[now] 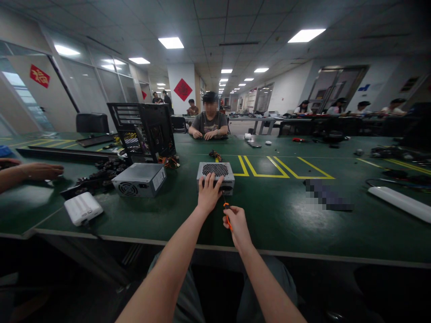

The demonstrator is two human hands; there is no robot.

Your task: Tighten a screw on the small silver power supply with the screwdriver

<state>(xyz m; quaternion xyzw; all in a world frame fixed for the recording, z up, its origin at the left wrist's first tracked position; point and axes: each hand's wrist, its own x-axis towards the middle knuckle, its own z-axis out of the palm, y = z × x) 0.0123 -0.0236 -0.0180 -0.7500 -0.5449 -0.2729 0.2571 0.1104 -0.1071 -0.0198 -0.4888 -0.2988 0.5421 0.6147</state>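
Observation:
A grey metal power supply box [227,168] with a honeycomb grille on top sits on the green table in front of me. My left hand [209,194] rests on its top and near side, fingers spread. An orange and black screwdriver [228,215] is gripped by my right hand [236,224], its thin shaft pointing up at the near face of the box, close to the right of my left hand. Whether the tip touches the box cannot be made out. Colourful cables [215,156] lie just behind the box.
On the green table [269,229], a second power supply [139,179], an open black computer case [144,130] and a white power bank [82,208] stand left. Another person's hand [43,171] is far left. A person [210,121] sits opposite. A white bar [400,202] lies right.

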